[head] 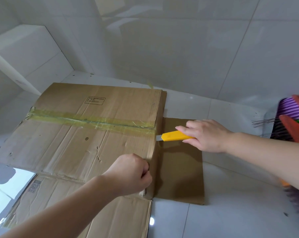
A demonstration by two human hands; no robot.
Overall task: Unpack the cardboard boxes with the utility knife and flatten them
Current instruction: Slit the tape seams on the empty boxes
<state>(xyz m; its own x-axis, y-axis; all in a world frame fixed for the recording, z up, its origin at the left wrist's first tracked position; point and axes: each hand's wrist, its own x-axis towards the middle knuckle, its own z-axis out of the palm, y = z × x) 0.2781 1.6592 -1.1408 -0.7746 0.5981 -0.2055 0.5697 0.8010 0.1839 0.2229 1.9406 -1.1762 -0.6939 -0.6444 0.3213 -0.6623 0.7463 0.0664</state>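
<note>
The room was lined with glossy white wall tiles (188, 48), and the floor (231, 212) was laid in the same pale tile (lamp glare was mirrored there). Brooms (293, 117) were propped at the right.

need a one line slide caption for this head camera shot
Right hand sets a yellow utility knife at the taped seam of a cardboard box while the left hand grips its edge.

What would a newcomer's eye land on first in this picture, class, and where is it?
The yellow knife in the right hand, right of centre, its blade at the end of the tape that runs across the box. Next, the left hand gripping the box's near right edge. Bright brooms lean at the far right.
</note>
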